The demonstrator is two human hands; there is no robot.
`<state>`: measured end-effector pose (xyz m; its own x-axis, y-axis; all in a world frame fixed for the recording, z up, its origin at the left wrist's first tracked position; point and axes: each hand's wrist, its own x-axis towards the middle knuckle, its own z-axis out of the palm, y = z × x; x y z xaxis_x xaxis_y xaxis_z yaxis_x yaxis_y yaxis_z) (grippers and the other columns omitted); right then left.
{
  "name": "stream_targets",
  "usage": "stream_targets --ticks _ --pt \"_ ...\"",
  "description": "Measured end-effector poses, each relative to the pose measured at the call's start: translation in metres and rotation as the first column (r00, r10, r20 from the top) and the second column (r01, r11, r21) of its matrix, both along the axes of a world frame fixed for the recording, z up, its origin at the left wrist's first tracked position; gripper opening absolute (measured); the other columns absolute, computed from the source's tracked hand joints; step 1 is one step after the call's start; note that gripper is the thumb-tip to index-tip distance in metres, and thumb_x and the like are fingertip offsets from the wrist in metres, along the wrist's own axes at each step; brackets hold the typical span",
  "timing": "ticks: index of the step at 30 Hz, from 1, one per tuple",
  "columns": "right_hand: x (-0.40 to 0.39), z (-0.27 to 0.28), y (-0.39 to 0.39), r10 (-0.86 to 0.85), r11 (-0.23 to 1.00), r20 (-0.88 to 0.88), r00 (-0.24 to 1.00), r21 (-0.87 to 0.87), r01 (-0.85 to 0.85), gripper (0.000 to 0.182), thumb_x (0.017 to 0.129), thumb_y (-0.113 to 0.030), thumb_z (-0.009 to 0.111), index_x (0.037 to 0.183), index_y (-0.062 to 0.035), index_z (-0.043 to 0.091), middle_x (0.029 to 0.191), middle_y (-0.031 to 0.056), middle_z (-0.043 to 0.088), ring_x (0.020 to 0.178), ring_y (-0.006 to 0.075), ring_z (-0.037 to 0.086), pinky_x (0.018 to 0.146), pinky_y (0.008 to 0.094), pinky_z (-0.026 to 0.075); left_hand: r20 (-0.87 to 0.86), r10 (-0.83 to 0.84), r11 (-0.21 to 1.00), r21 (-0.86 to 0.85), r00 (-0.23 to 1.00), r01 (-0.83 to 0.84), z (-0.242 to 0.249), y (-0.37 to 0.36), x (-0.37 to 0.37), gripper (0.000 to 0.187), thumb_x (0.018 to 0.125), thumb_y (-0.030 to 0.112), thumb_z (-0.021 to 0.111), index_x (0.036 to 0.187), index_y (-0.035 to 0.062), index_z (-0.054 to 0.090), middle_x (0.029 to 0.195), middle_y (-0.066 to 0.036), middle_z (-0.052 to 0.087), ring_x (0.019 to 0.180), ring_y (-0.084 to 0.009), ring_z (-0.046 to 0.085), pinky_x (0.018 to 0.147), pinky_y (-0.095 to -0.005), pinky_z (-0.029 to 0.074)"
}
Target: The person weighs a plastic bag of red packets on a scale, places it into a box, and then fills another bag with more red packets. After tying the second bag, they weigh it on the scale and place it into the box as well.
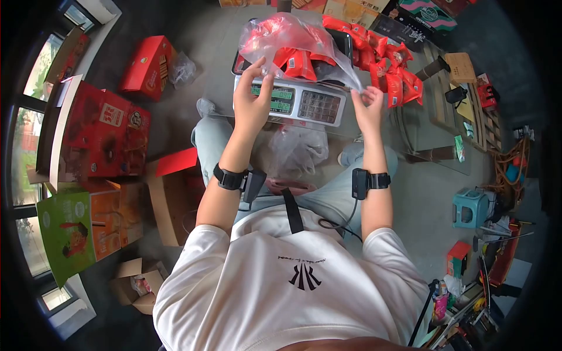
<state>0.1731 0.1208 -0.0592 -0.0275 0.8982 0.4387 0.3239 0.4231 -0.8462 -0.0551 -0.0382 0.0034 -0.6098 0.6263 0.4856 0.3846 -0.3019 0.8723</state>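
Hands (253, 99) over glass table (219, 70), grey floor (422, 216)

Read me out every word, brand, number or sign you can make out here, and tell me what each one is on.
"无蔗糖", as best it reads: tan carton at the top edge.
"鲜", likely: dark box beside it.
Too small or blurred: the scale's display digits and keys, and print on the shirt, red packets, large red carton and green-and-orange carton.
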Motion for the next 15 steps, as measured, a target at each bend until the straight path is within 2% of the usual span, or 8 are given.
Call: stream_targets --ticks 3,4,5,8,9,11,12,15 --pt "-0.002 -0.005 0.012 0.102 0.99 0.093 0.99 -0.109 -0.092 0.031 0.079 -0.033 0.072 0.087 -0.0053 0.062 0.091 0.0097 0.065 0.086 0.0234 0.061 0.078 0.0346 0.046 0.068 0.004 1.0 -0.004 0.998 -0.004 0.001 -0.012 0.007 0.013 0.092 0.011 0.059 0.093 -0.0012 0.054 0.13 -0.018 0.054 0.114 -0.0179 0.053 0.099 -0.0318 0.039" --pt "0.002 -0.003 0.016 0.13 0.96 0.238 0.963 -0.273 -0.062 0.03 0.079 -0.03 0.072 0.088 -0.0037 0.062 0.096 0.0109 0.063 0.09 0.0236 0.06 0.078 0.0351 0.046 0.039 0.026 1.0 -0.009 0.999 -0.026 0.002 -0.016 0.009 0.015 0.091 0.012 0.06 0.095 -0.0007 0.055 0.128 -0.018 0.056 0.114 -0.0219 0.055 0.097 -0.0329 0.04" --pt "0.003 -0.002 0.013 0.136 0.961 0.224 0.965 -0.265 -0.074 0.03 0.079 -0.03 0.072 0.088 -0.0037 0.062 0.096 0.0109 0.063 0.09 0.0236 0.06 0.078 0.0351 0.046 0.006 0.046 0.999 -0.011 0.999 -0.046 0.005 -0.018 0.009 0.017 0.089 0.014 0.062 0.096 -0.0003 0.055 0.125 -0.018 0.058 0.114 -0.0259 0.056 0.096 -0.034 0.041" --pt "-0.002 0.009 -0.011 0.089 0.993 -0.005 0.996 0.075 -0.088 0.022 0.081 -0.023 0.071 0.088 -0.0049 0.062 0.109 0.0125 0.059 0.103 0.0264 0.055 0.086 0.0359 0.043 -0.072 0.062 0.996 -0.054 0.995 -0.066 0.013 -0.027 0.011 0.016 0.089 0.012 0.061 0.097 -0.0002 0.055 0.125 -0.018 0.058 0.115 -0.0288 0.056 0.097 -0.0358 0.041" --pt "-0.006 0.014 -0.019 0.093 0.992 -0.011 0.996 0.083 -0.092 0.022 0.081 -0.023 0.071 0.088 -0.0049 0.062 0.109 0.0125 0.059 0.103 0.0264 0.055 0.086 0.0359 0.043 -0.078 0.048 0.997 -0.054 0.996 -0.053 0.015 -0.028 0.011 0.016 0.089 0.012 0.062 0.097 0.0002 0.055 0.125 -0.018 0.058 0.115 -0.0294 0.055 0.098 -0.0363 0.04" --pt "-0.012 0.021 -0.034 0.117 0.956 0.056 0.992 0.263 -0.127 0.02 0.08 -0.02 0.072 0.088 -0.0055 0.062 0.12 0.0139 0.054 0.111 0.0293 0.051 0.094 0.0382 0.04 -0.122 0.046 0.997 -0.057 0.991 -0.054 0.017 -0.026 0.014 0.016 0.088 0.012 0.062 0.097 0.0006 0.055 0.126 -0.018 0.057 0.116 -0.0306 0.054 0.098 -0.0368 0.04" --pt "-0.019 0.029 -0.043 0.191 0.946 -0.011 0.982 0.268 -0.181 0.019 0.08 -0.019 0.072 0.09 -0.0057 0.063 0.124 0.0148 0.051 0.116 0.0315 0.048 0.099 0.0406 0.038 -0.16 0.041 0.996 -0.066 0.986 -0.053 0.019 -0.025 0.016 0.016 0.087 0.011 0.063 0.097 0.001 0.055 0.127 -0.017 0.056 0.117 -0.0317 0.053 0.099 -0.0374 0.039" --pt "-0.029 0.046 -0.06 0.289 0.901 0.091 0.953 0.311 -0.303 0.015 0.082 -0.016 0.068 0.09 -0.0047 0.062 0.131 0.016 0.049 0.121 0.0335 0.046 0.101 0.0416 0.036 -0.263 -0.001 0.995 -0.092 0.965 -0.024 0.02 -0.023 0.022 0.016 0.088 0.01 0.062 0.101 0.0023 0.055 0.132 -0.016 0.053 0.125 -0.0298 0.047 0.101 -0.038 0.037"
